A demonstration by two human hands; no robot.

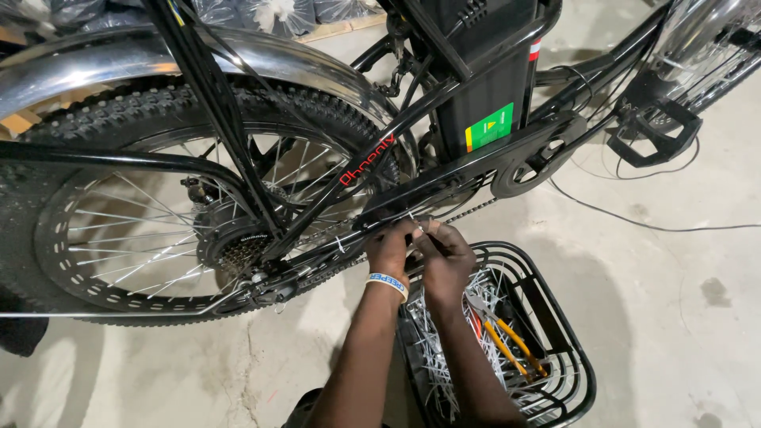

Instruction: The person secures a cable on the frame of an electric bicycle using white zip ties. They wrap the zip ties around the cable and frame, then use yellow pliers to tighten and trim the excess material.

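Both hands meet at the black bicycle's chain stay [380, 218] beside the rear wheel [158, 230], the left hand [390, 252] and right hand [445, 257] each with its grip pinched together on a thin white cable tie [418, 227], above a black wire basket [555, 333] of ties and yellow-handled pliers [511, 345] on the floor.

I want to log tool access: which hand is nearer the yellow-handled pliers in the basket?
Right. The right hand is just above the yellow-handled pliers; the left hand is farther left.
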